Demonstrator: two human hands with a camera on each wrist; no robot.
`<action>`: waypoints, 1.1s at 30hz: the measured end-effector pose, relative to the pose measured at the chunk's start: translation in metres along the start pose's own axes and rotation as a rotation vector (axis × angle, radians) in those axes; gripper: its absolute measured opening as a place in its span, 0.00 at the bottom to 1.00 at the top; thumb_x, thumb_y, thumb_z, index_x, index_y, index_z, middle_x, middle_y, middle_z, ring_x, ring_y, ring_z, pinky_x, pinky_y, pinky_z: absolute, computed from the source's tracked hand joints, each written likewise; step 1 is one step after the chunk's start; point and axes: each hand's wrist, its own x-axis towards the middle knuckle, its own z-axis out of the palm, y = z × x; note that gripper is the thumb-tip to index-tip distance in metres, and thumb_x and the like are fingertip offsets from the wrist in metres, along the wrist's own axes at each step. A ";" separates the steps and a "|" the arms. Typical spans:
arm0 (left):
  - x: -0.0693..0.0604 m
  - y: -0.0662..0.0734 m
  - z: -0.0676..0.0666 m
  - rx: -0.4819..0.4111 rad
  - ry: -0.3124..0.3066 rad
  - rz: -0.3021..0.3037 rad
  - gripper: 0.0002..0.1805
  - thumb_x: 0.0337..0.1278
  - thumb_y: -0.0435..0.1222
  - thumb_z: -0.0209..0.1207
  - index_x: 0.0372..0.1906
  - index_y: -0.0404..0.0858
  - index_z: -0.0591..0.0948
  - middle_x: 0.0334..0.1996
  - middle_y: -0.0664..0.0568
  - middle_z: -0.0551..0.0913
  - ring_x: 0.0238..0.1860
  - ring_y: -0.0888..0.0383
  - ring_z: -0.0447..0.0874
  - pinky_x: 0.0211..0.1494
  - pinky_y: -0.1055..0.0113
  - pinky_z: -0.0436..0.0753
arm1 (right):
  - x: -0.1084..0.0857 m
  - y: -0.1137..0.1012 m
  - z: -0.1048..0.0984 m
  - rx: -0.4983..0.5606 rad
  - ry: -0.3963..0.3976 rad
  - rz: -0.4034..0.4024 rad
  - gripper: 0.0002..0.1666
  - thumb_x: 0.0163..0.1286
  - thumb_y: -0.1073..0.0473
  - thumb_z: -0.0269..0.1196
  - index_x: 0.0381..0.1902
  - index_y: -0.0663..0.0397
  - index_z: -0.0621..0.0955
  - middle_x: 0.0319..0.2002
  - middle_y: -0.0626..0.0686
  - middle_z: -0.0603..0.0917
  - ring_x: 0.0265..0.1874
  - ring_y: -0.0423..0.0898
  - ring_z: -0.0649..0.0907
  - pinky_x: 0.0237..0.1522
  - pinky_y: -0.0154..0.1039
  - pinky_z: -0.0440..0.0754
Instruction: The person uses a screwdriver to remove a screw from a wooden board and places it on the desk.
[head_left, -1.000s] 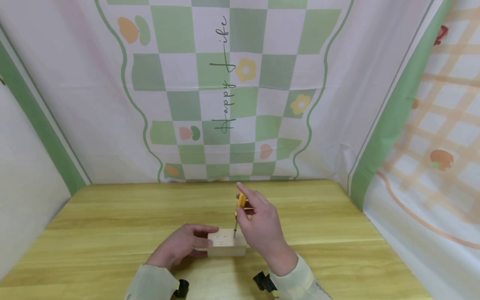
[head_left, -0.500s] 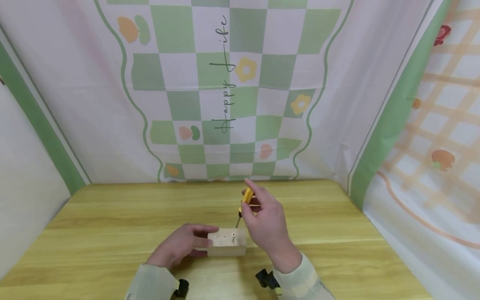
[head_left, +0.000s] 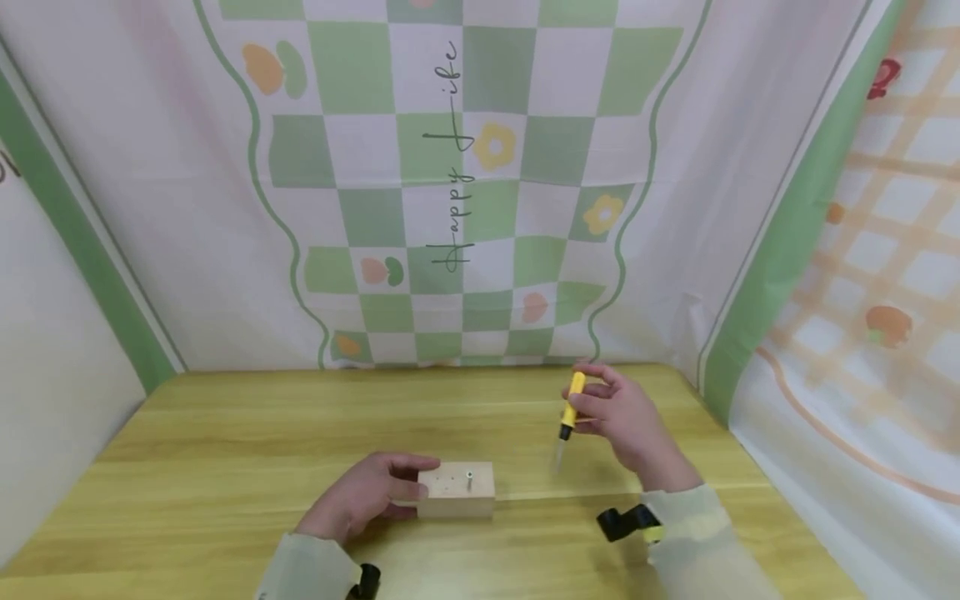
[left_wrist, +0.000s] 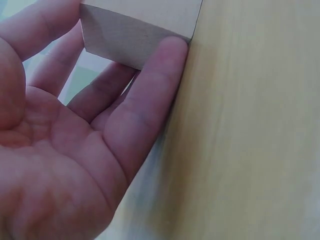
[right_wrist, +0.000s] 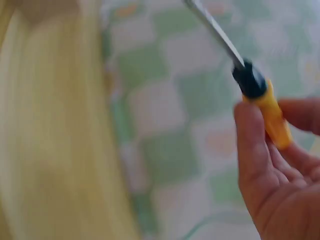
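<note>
A pale wooden block [head_left: 456,507] lies on the table, with several small holes in its top. Near the right end of that top a screw [head_left: 469,481] stands upright, its head well above the wood. My left hand [head_left: 369,493] grips the block's left end between thumb and fingers; the left wrist view shows fingertips against the block's end [left_wrist: 120,37]. Off to the right, my right hand [head_left: 626,417] holds a screwdriver [head_left: 573,404] by its yellow handle, above the table and apart from the block. Its metal shaft [right_wrist: 215,31] points downward in the head view.
The wood-grain table [head_left: 285,417] extends around the block on all sides. Behind it hangs a green-and-white checked cloth [head_left: 495,208], and an orange-checked cloth [head_left: 885,275] hangs at the right. A black wrist camera mount [head_left: 628,522] sits beneath the right wrist.
The screwdriver has lifted off the screw and moved right with my right hand, away from the block. My left hand keeps its hold on the block, which stays in place.
</note>
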 end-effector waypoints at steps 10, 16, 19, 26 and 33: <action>-0.001 0.002 0.000 0.000 0.000 0.002 0.25 0.56 0.28 0.68 0.61 0.34 0.80 0.62 0.39 0.74 0.48 0.48 0.82 0.51 0.52 0.84 | -0.001 0.060 -0.064 -0.018 -0.134 0.302 0.36 0.68 0.67 0.64 0.71 0.68 0.64 0.41 0.60 0.84 0.33 0.50 0.85 0.34 0.45 0.86; -0.001 0.001 0.000 0.000 0.006 -0.003 0.25 0.55 0.28 0.68 0.61 0.34 0.81 0.62 0.39 0.74 0.48 0.48 0.82 0.50 0.52 0.84 | -0.003 0.070 -0.057 -0.069 -0.208 0.357 0.34 0.66 0.66 0.66 0.69 0.63 0.69 0.41 0.60 0.81 0.31 0.49 0.83 0.33 0.47 0.86; -0.001 0.001 0.001 0.001 0.004 -0.005 0.25 0.55 0.28 0.68 0.61 0.34 0.81 0.62 0.39 0.74 0.48 0.48 0.82 0.50 0.52 0.84 | -0.003 0.073 -0.050 -0.108 -0.239 0.359 0.33 0.66 0.67 0.66 0.68 0.63 0.71 0.39 0.59 0.79 0.29 0.48 0.81 0.31 0.47 0.86; 0.000 0.000 -0.001 -0.003 -0.006 -0.005 0.25 0.55 0.28 0.68 0.61 0.33 0.80 0.62 0.39 0.74 0.47 0.48 0.82 0.50 0.52 0.84 | -0.005 0.074 -0.039 -0.186 -0.181 0.386 0.31 0.65 0.70 0.65 0.66 0.62 0.73 0.39 0.61 0.78 0.29 0.52 0.80 0.29 0.48 0.85; 0.001 0.000 -0.002 -0.001 -0.003 0.002 0.25 0.55 0.28 0.68 0.61 0.33 0.80 0.61 0.40 0.75 0.47 0.48 0.82 0.50 0.52 0.84 | -0.008 0.074 -0.035 -0.182 -0.160 0.381 0.30 0.64 0.71 0.65 0.64 0.65 0.73 0.44 0.63 0.77 0.30 0.53 0.82 0.31 0.48 0.86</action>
